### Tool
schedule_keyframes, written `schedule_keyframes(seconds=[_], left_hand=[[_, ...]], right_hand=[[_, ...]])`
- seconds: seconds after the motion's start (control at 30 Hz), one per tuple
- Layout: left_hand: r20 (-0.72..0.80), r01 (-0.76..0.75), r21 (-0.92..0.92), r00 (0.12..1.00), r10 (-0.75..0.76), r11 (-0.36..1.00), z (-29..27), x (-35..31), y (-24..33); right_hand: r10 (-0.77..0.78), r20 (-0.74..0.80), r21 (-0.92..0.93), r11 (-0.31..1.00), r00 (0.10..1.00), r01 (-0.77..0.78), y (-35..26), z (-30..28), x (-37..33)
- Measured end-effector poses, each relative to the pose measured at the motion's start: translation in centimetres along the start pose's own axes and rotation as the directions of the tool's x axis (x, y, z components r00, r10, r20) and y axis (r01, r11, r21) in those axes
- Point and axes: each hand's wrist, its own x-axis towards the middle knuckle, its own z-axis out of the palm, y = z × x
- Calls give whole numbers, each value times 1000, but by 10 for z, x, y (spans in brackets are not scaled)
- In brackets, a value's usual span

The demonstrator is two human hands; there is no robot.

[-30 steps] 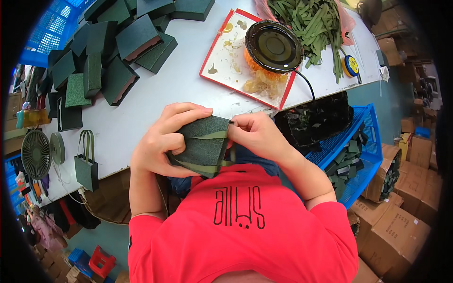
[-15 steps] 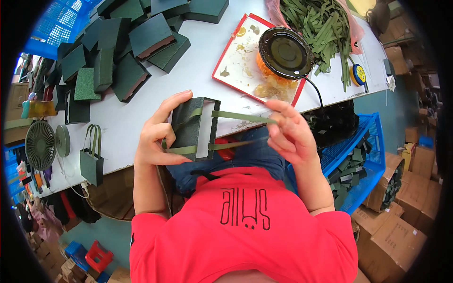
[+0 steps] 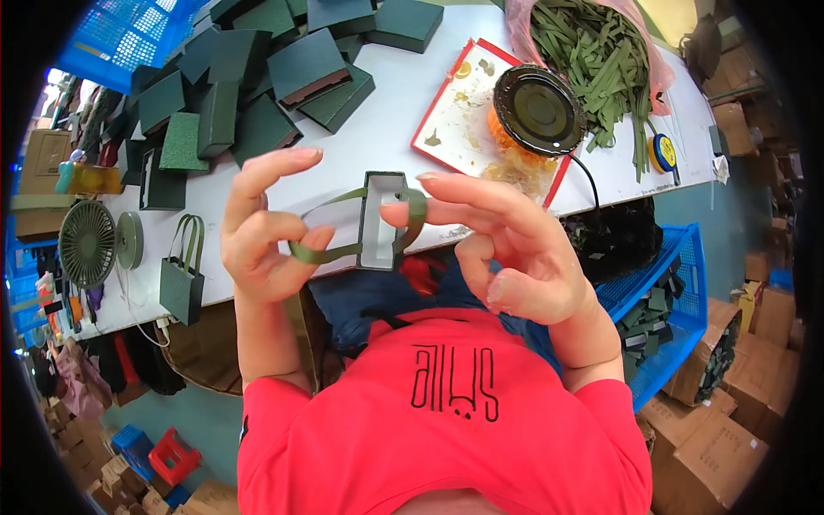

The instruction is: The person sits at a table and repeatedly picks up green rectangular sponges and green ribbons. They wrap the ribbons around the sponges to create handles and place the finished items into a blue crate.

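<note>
A small dark green gift bag [image 3: 384, 253] hangs between my hands near the table's front edge, its pale inside facing up. A green ribbon handle [image 3: 337, 255] loops out on its left side. My left hand [image 3: 268, 227] has thumb and middle finger bent into that loop, holding it, with the index finger raised. On the right side, a second ribbon handle [image 3: 417, 216] curves round a finger of my right hand [image 3: 528, 249]. This finger passes through the loop, its tip over the bag's opening. The right index finger stretches above it, and the thumb is apart from the bag.
Dark green boxes [image 3: 309, 64] lie heaped at the back left. A finished-looking green bag [image 3: 181, 287] stands near a fan [image 3: 87, 244]. A black round pot [image 3: 539, 110] sits on a red-edged board [image 3: 446, 103], beside green ribbons [image 3: 592, 64]. A blue crate [image 3: 687, 300] stands right.
The bag has turned and moved slightly right, its opening now facing up. My left hand has left the bag's body for the left ribbon loop. A right finger has gone through the right loop.
</note>
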Motion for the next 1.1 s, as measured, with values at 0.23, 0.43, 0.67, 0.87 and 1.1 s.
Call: schedule_keyframes(seconds=[0.23, 0.43, 0.67, 0.87, 1.1], left_hand=[[327, 362, -267, 906, -270, 893, 10, 21, 1], [234, 484, -317, 874, -427, 816, 15, 40, 14], [31, 341, -379, 934, -357, 860, 1, 37, 18], [-10, 395, -332, 906, -422, 856, -11, 31, 14], [305, 423, 44, 857, -415, 905, -18, 9, 0]], right_hand=[[-123, -18, -412, 905, 992, 104, 3, 8, 24], [-474, -292, -668, 723, 831, 177, 23, 5, 21], [-133, -489, -416, 904, 862, -96, 64, -1, -3], [-64, -489, -354, 926, 870, -131, 72, -5, -8], [15, -548, -289, 935, 836, -206, 74, -8, -15]])
